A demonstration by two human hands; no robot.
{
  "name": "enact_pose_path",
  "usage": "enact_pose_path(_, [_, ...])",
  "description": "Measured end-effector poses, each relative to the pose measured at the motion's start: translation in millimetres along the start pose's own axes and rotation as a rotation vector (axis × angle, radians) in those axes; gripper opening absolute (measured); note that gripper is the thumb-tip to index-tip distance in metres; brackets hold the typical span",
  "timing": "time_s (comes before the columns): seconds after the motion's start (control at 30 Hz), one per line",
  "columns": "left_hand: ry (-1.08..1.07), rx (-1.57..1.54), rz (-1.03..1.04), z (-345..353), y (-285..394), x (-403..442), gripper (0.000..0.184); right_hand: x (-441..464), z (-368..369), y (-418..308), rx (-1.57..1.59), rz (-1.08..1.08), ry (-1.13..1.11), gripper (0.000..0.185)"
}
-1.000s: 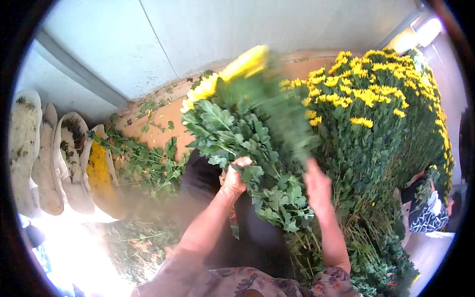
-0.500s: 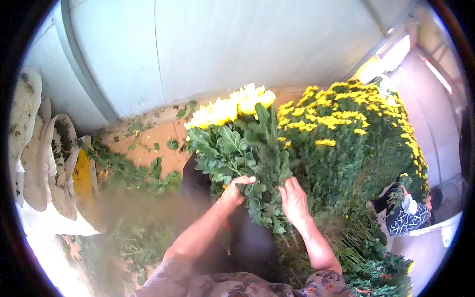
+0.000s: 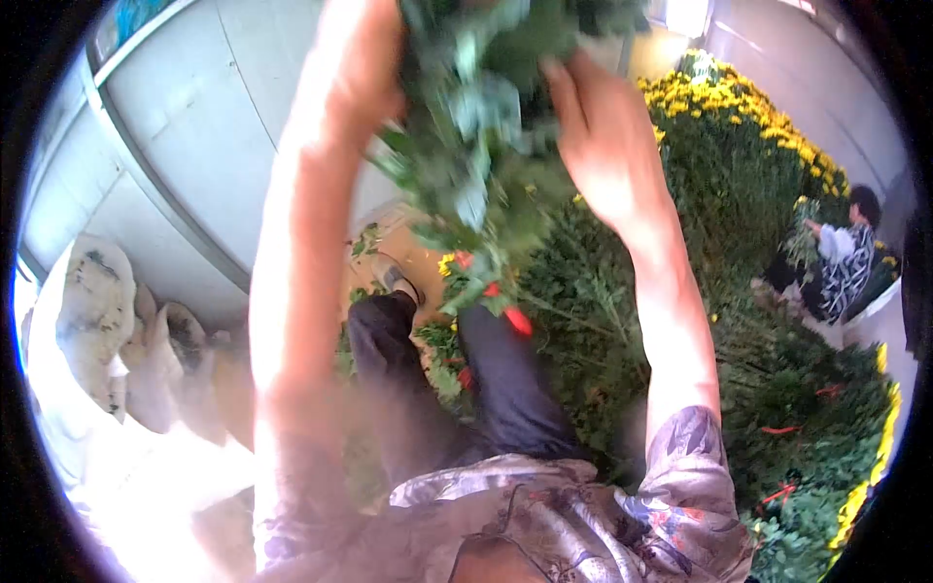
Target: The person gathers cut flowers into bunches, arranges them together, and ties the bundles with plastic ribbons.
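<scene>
Both my arms are raised, with a leafy green flower bunch (image 3: 486, 117) between them at the top of the view. My right hand (image 3: 607, 131) is against the bunch's right side, its fingers bent round the leaves. My left hand (image 3: 374, 92) is at the left side of the bunch, blurred and partly cut off by the edge, so its fingers do not show clearly. The flower heads of the bunch are out of view. Red pieces (image 3: 517, 320) show by its lower end, above my legs.
Piled yellow flowers (image 3: 739, 107) with green stems fill the right side. A person (image 3: 844, 255) sits beyond them, holding stems. White sacks (image 3: 92, 321) stand at the left by a pale wall (image 3: 185, 107). Red ties (image 3: 779, 496) lie on the greenery at lower right.
The bunch has moved up from above my lap to the top of the view, and both my arms have stretched upward with it. The view has shifted, showing my legs and one foot.
</scene>
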State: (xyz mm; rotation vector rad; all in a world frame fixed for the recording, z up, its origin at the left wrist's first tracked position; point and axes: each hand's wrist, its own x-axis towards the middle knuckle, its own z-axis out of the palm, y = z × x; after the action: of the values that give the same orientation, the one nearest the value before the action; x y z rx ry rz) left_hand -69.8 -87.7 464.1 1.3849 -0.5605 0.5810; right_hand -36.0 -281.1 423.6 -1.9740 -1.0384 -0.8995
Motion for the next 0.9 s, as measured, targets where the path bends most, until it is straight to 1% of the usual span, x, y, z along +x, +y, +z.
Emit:
enact_pose_path(0.03, [-0.051,0.041,0.068,10,33,16,0.032,10,4,-1,0.106,-0.022,0.077,0.024])
enact_pose_path(0.07, [-0.169,0.226,0.149,29,49,20,0.027,16,11,-3,0.208,-0.044,0.156,0.024])
enact_pose_path(0.1, [-0.190,0.332,0.160,44,65,17,0.021,20,24,-3,0.298,0.007,0.149,0.023])
enact_pose_path(0.13, [-0.212,0.387,0.160,53,66,20,0.019,21,39,-1,0.386,0.054,0.140,0.022])
enact_pose_path(0.17, [-0.234,0.441,0.162,63,67,24,0.017,16,49,6,0.424,-0.026,0.169,0.023])
enact_pose_path(0.2, [-0.231,0.779,0.112,67,65,24,0.029,5,62,5,0.461,-0.106,0.192,0.025])
enact_pose_path(0.27, [-0.423,1.494,0.093,37,39,31,0.044,-30,72,-11,0.609,0.248,-0.103,0.024])
enact_pose_path(0.3, [-0.406,1.519,0.278,45,21,1,0.054,-65,102,-9,0.578,0.146,-0.150,0.020])
enact_pose_path(0.33, [-0.423,1.594,0.004,40,2,-22,0.058,-101,132,-7,0.551,0.043,-0.191,0.017])
enact_pose_path(0.37, [-0.489,1.471,-0.143,33,-18,-51,0.064,-150,159,-14,0.604,0.131,-0.366,0.017])
enact_pose_path(0.4, [-0.537,1.469,-0.201,25,-42,-83,0.061,-198,185,-21,0.636,0.229,-0.545,0.017])
enact_pose_path(0.43, [-0.644,1.492,-0.383,19,-62,-115,0.061,-246,211,-29,0.642,0.325,-0.716,0.017])
enact_pose_path(0.47, [-0.685,1.475,-0.450,2,-88,-154,0.056,-296,232,-42,1.010,0.464,-0.675,0.020])
enact_pose_path(0.5, [-0.703,1.464,-0.545,-8,-113,-192,0.053,-324,235,-50,1.190,0.559,-0.686,0.019])
enact_pose_path(0.53, [-0.712,1.454,-0.635,-19,-132,-227,0.051,-331,229,-55,1.244,0.601,-0.723,0.019])
enact_pose_path(0.57, [-0.588,1.331,-0.510,-33,-146,-258,0.047,-335,221,-59,1.261,0.609,-0.753,0.018])
enact_pose_path(0.6, [-0.459,1.200,-0.390,-48,-156,-278,0.043,-333,214,-60,1.259,0.582,-0.772,0.018])
enact_pose_path(0.63, [-0.447,1.135,-0.405,-52,-165,-275,0.041,-327,203,-52,1.254,0.562,-0.781,0.017])
enact_pose_path(0.67, [-0.480,1.074,-0.369,-58,-161,-277,0.042,-321,192,-52,1.234,0.517,-0.795,0.017])
enact_pose_path(0.73, [-0.644,1.025,-0.475,-65,-155,-274,0.038,-308,163,-43,1.170,0.399,-0.831,0.016])
enact_pose_path(0.8, [-0.608,1.093,-0.507,-103,-167,-306,0.039,-292,123,-29,1.091,0.233,-0.862,0.016])
enact_pose_path(0.83, [-0.604,1.073,-0.596,-110,-169,-308,0.039,-284,101,-17,1.074,0.140,-0.846,0.016])
enact_pose_path(0.87, [-0.477,0.896,-0.719,-98,-168,-299,0.036,-279,77,-1,1.073,0.083,-0.787,0.015])
enact_pose_path(0.9, [-0.324,0.704,-0.823,-86,-167,-291,0.033,-279,56,16,1.097,0.100,-0.680,0.015])
